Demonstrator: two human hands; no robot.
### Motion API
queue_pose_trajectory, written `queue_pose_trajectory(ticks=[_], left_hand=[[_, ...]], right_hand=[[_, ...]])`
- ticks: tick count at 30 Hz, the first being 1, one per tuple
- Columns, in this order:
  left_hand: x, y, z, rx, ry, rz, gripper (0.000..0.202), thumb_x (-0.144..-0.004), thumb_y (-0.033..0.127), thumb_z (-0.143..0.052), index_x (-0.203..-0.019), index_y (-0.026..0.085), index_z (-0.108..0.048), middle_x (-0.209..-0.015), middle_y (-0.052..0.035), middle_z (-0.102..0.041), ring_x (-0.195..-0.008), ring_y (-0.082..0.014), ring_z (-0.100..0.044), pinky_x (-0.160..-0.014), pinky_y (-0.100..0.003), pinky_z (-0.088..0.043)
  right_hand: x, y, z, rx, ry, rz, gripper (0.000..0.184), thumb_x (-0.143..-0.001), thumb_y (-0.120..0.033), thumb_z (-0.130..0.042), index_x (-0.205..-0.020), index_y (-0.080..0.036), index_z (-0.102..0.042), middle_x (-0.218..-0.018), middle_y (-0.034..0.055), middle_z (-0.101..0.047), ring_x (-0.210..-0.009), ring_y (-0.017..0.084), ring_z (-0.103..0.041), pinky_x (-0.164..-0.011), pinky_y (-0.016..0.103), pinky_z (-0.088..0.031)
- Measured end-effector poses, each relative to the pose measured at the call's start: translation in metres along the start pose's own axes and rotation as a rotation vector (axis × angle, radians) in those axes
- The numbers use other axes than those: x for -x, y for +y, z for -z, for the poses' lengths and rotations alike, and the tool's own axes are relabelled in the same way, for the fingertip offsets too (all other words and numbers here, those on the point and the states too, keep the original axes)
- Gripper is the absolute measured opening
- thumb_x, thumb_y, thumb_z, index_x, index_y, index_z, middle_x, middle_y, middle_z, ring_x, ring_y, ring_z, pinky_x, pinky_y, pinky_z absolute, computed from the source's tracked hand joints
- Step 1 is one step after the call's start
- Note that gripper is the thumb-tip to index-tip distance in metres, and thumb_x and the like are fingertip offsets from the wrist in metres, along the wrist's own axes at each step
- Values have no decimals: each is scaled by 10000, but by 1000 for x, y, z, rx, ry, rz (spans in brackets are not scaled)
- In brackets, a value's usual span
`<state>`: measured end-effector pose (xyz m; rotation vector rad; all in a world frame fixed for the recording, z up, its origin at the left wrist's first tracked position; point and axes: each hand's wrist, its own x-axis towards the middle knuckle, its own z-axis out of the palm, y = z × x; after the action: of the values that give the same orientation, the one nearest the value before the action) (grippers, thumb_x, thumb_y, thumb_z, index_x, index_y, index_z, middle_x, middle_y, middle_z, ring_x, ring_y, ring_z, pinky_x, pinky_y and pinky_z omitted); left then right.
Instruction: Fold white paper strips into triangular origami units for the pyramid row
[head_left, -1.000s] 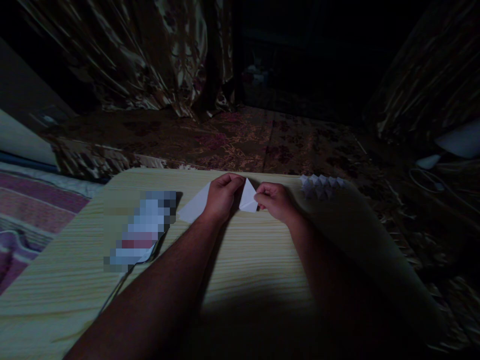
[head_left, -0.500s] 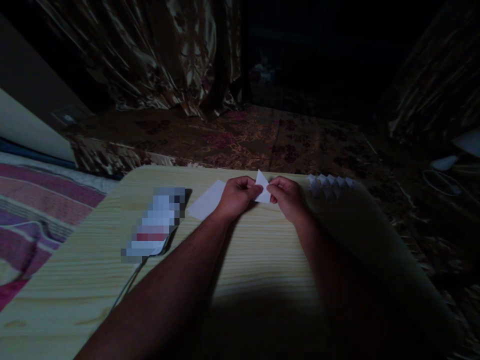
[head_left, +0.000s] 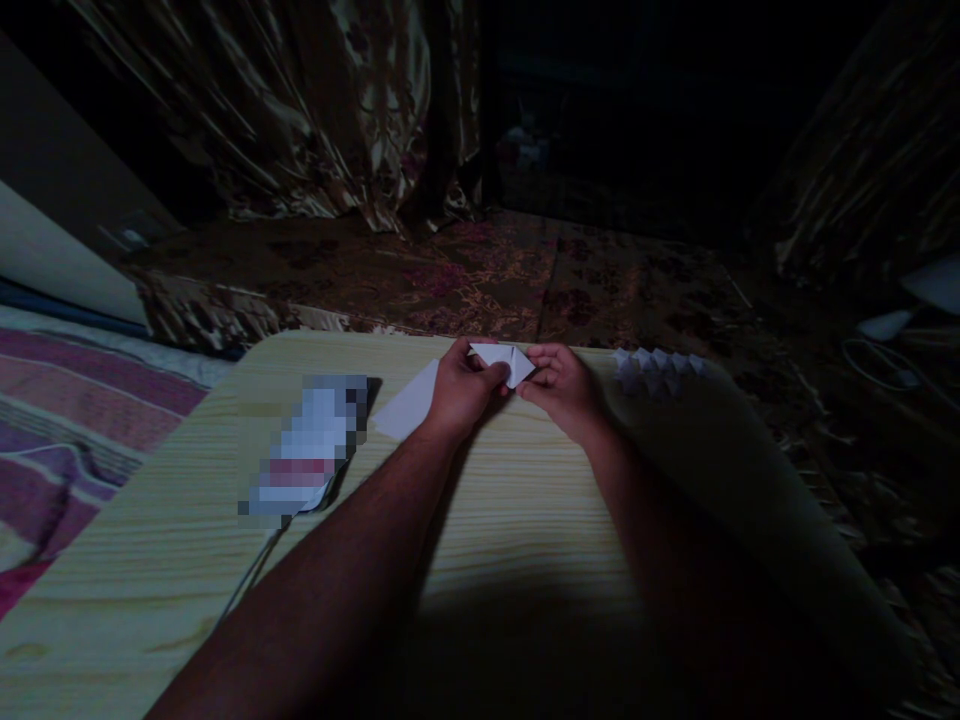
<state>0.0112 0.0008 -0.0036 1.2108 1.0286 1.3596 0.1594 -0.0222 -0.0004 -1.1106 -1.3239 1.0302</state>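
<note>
A small folded piece of white paper (head_left: 519,368) is held above the far part of the wooden table, its folds meeting along a line and a pointed corner facing right. My left hand (head_left: 463,388) grips its left part, thumb pressed on the front. Around the right corner, my right hand (head_left: 564,388) has its thumb and fingers apart; whether they touch the paper is hard to make out. Flat white paper (head_left: 409,400) lies on the table just left of my left hand.
Several small folded white paper pieces (head_left: 656,368) stand in rows at the table's far right. A blurred-out, phone-like device (head_left: 307,440) with a cable (head_left: 251,575) lies on the left of the wooden table (head_left: 525,500). A striped bedcover (head_left: 90,400) borders the left side.
The folded paper has turned from pointing up to lying sideways, its point now to the right. My right hand's fingers have spread from their pinch, while my left hand still grips the paper.
</note>
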Motion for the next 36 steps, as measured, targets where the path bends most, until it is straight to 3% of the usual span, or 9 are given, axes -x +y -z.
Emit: queue_pose_trajectory(ticks=[4,10,13,18,21,24,27,30,36], left_hand=[[1,2,-1,22,8,29,477,-606,251,-733,-1036,194,-532,-583,53,-575,-428,-104,-540,-431,-199,-382],[3,5,-1,4,-53,37,478,-606,243,-735,-1041,199,-543,-624,34,-602,-465,-113,-565,-447,-202,-395],[3,4,-1,-26,-68,21,434,-611,252,-734,-1006,186,-569,-596,36,-581,-473,-112,-548,-446,-202,-383],[3,2,1,-113,-39,-2,242,-631,285,-723,-822,160,-643,-645,10,-613,-518,-90,-504,-492,-202,-378],[3,3,1,-130,-69,-20,207,-638,300,-724,-763,152,-650,-708,-10,-640,-585,-99,-532,-554,-212,-405],[4,4,-1,-94,-112,11,245,-625,289,-733,-819,154,-669,-714,-11,-641,-585,-102,-538,-560,-217,-409],[5,6,-2,-60,-163,44,277,-607,273,-741,-846,146,-680,-703,-12,-637,-570,-102,-534,-554,-221,-413],[6,6,-1,-72,-203,53,248,-619,269,-730,-823,139,-677,-675,-11,-631,-541,-99,-519,-532,-222,-404],[5,4,0,-103,-177,17,201,-636,255,-707,-794,143,-656,-643,3,-606,-515,-89,-492,-503,-214,-375]], right_hand=[[0,2,0,11,-36,27,486,-617,-220,-709,-1057,-202,-504,-1050,49,-596,-651,79,-582,-579,212,-460],[-1,4,-1,-8,-17,36,378,-679,-289,-682,-1009,-192,-525,-934,31,-636,-646,89,-576,-547,198,-440],[-1,4,1,19,29,10,312,-739,-358,-631,-983,-182,-549,-788,8,-634,-549,77,-519,-484,191,-398],[-1,4,6,50,103,-22,274,-804,-394,-552,-947,-168,-609,-509,-49,-508,-426,77,-421,-418,196,-321],[-1,3,7,-10,119,-25,244,-781,-373,-574,-901,-165,-617,-496,-58,-476,-417,72,-394,-408,198,-296],[-1,3,6,-36,123,-38,244,-744,-349,-603,-905,-166,-615,-570,-43,-530,-444,69,-412,-431,200,-320],[-1,2,5,-42,109,-36,305,-726,-330,-611,-988,-176,-586,-665,-27,-596,-474,71,-446,-449,199,-342],[-1,1,5,-54,100,-38,351,-738,-317,-598,-1057,-199,-513,-611,-60,-571,-410,60,-399,-407,190,-306],[-3,5,5,-13,154,-9,246,-762,-324,-590,-860,-234,-384,-467,-109,-482,-349,74,-414,-368,181,-291]])
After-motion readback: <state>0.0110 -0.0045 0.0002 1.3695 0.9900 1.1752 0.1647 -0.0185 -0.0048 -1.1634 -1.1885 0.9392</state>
